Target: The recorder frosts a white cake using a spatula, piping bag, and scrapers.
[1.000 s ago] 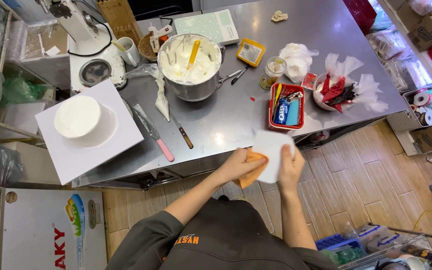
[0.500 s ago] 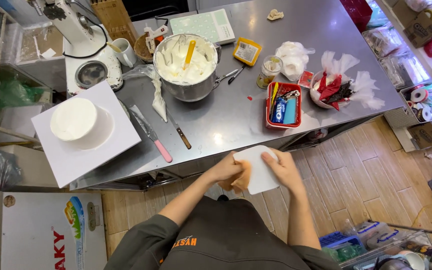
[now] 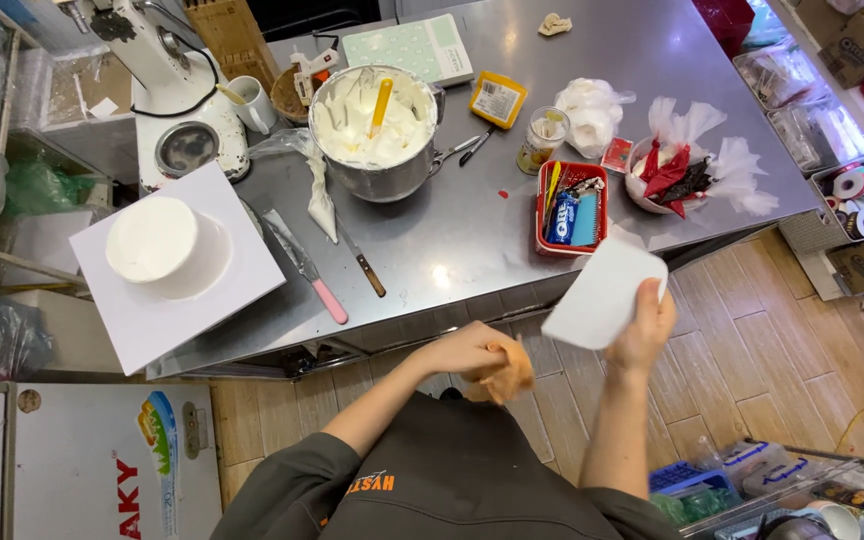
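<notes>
right hand (image 3: pixel 644 325) grips a white flat scraper (image 3: pixel 602 293), raised off the edge of the steel table (image 3: pixel 472 230); left hand (image 3: pixel 472 352) is closed around an orange cloth (image 3: pixel 508 372), near the scraper but apart. on the table: frosted white cake (image 3: pixel 152 238) on white board (image 3: pixel 207 300), bowl of cream (image 3: pixel 372 130).

bright, even overhead light fills the frame. the steel table (image 3: pixel 472 230) shows a small glare spot near its centre and soft, short shadows beside the bowl (image 3: pixel 372 130). the white cake (image 3: pixel 152 240) at left is nearly blown out. wide-angle bending curves the edges; the right hand (image 3: pixel 642 325) looks slightly motion-blurred.
</notes>
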